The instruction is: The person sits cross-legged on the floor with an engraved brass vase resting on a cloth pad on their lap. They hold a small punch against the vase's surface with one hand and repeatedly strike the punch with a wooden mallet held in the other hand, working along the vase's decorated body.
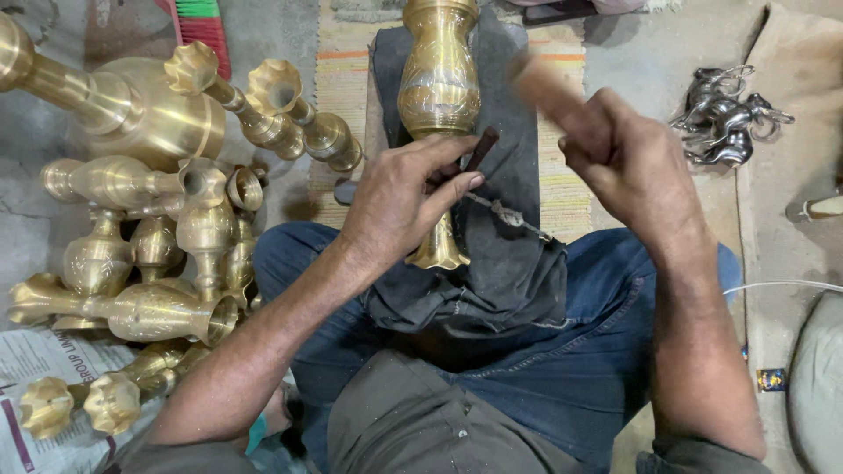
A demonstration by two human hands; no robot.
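A tall engraved brass vase (438, 79) lies on a dark cloth (509, 254) across my lap, its flared foot toward me. My left hand (404, 197) rests on the vase's narrow stem and pinches a short dark chisel (480, 149) against the brass. My right hand (628, 158) is raised to the right of the vase, shut on a wooden hammer handle (544, 92) that is blurred. A knotted cord (509, 215) runs over the cloth beside the stem.
Several brass vases (149, 219) are heaped on the floor at my left, some on newspaper (44, 369). Silvery metal figures (729, 118) lie at the upper right. A striped mat (562, 184) lies under the cloth, and a white cable (781, 285) runs at right.
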